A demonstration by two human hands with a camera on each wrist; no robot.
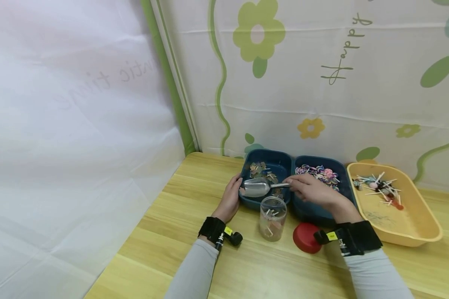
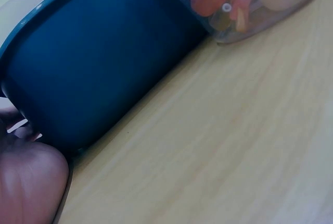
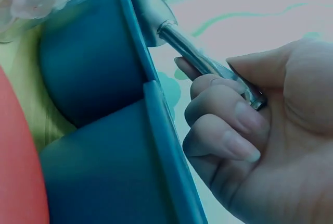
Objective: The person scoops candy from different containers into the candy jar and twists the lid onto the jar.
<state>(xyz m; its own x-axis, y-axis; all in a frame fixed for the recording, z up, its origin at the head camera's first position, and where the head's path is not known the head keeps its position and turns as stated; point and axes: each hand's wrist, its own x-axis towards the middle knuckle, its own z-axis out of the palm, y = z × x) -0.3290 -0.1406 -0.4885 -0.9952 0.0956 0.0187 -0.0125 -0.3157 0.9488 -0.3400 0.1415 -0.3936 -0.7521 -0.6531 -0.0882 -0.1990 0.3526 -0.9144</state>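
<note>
- While the transparent jar (image 1: 263, 220) stands upright and uncovered on the table (image 1: 187, 199), the metal scoop (image 1: 257, 187) is held just beyond it, bowl over the left blue bin (image 1: 282, 167).
- Right hand (image 1: 316, 193): fingers curled round the scoop's handle, thumb bearing on the opposite side. Grip judged secure; hold taken well back, presumably so the bowl can work among the brownish lollipops (image 1: 272, 177) with the fingers clear of them.
- Left hand (image 1: 229, 200): beyond the jar and to its left, against the outer wall of the left blue bin, fingers reaching to the rim. Whether they curl over it cannot be told. Purpose judged to be steadying the bin.
- Jar siting: immediately in front of the left blue bin, presumably for a short reach between the two. Lollipops (image 1: 272, 212) lie inside it, some sticks pointing up.
- Red lid (image 1: 306, 237): on the table to the jar's right, apart from it, evidently set aside to leave the mouth free.
- Beyond the jar and to its right: the middle blue bin (image 1: 309, 207) with striped lollipops (image 1: 316, 171); farther right, the yellow bin (image 1: 411, 220) with assorted lollipops (image 1: 378, 187).
- Obstructions: the right hand covers part of the middle blue bin; the scoop hides some of the left bin's contents. Any load in the bowl cannot be confirmed.
</note>
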